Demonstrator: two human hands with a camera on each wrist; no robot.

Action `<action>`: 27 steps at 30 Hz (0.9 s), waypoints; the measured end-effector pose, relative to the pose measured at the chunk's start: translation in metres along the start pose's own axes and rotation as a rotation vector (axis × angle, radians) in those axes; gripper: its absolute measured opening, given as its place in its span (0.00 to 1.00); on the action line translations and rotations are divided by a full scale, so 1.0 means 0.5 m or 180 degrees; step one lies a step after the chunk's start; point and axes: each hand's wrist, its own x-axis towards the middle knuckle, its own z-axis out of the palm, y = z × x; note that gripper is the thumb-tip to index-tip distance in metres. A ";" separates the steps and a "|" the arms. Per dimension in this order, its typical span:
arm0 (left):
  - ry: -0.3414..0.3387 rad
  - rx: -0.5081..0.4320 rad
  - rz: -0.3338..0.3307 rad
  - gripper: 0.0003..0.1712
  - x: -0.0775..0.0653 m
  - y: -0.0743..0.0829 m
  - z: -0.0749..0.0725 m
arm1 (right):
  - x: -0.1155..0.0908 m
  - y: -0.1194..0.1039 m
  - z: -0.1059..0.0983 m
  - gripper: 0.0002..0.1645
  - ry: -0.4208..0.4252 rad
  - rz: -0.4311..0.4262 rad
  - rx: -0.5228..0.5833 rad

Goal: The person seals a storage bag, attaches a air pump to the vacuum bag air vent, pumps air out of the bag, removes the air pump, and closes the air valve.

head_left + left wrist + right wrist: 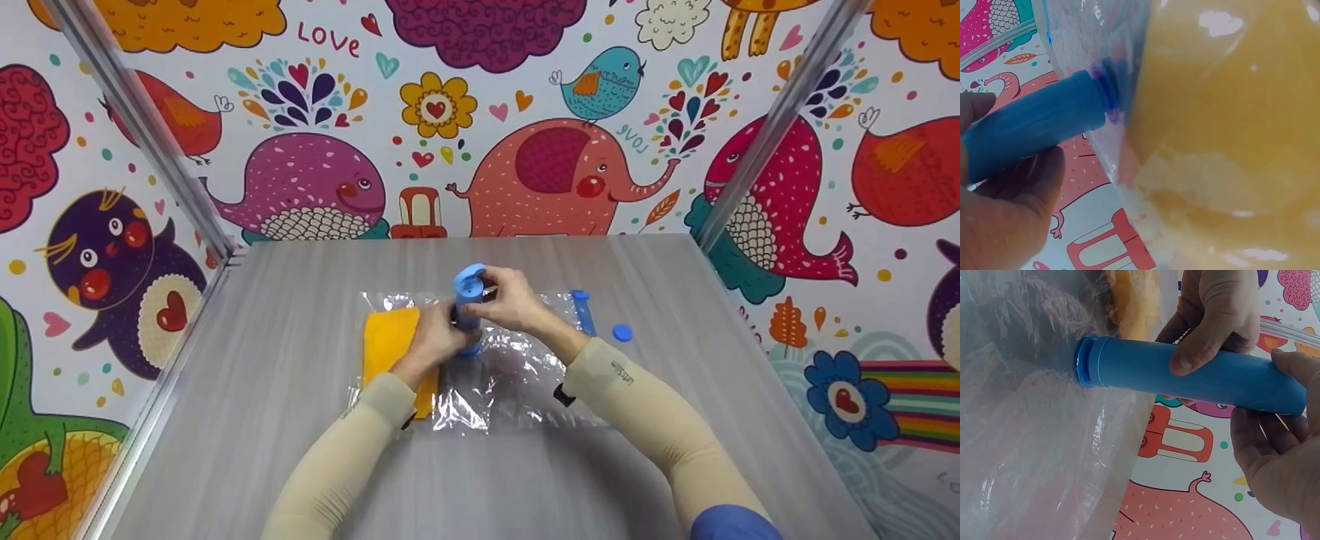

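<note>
A blue cylindrical hand pump (469, 283) stands upright over a clear plastic storage bag (517, 375), its foot on the bag's round blue valve (1087, 361). My left hand (435, 334) grips the pump's tube around the middle. At the upper end, my right hand (514, 300) holds the pump between thumb and fingers, as the right wrist view also shows. A folded yellow-orange cloth (386, 341) lies inside the bag, left of the pump.
To the right of the bag, a round blue cap (622, 332) lies on the grey table (247, 390). A blue strip (583, 311) sits at the bag's upper right edge. Cartoon-printed walls (315, 180) and metal posts (150, 135) enclose the table.
</note>
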 end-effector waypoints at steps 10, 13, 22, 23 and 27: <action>0.0253 0.0097 0.0081 0.29 -0.007 0.003 0.002 | 0.004 -0.005 0.010 0.32 0.0334 -0.0045 -0.0487; 0.0307 0.0088 0.0125 0.29 -0.009 0.005 0.003 | 0.006 -0.004 0.014 0.31 0.0412 -0.0036 -0.0559; 0.0552 0.0128 0.0254 0.28 -0.010 0.003 0.006 | 0.007 -0.009 0.020 0.33 0.0580 0.0057 -0.0676; 0.0554 0.0131 0.0249 0.28 -0.010 0.004 0.007 | 0.006 -0.010 0.020 0.33 0.0578 0.0061 -0.0668; 0.0526 0.0109 0.0234 0.28 -0.011 0.004 0.007 | 0.002 -0.010 0.019 0.36 0.0563 0.0078 -0.0627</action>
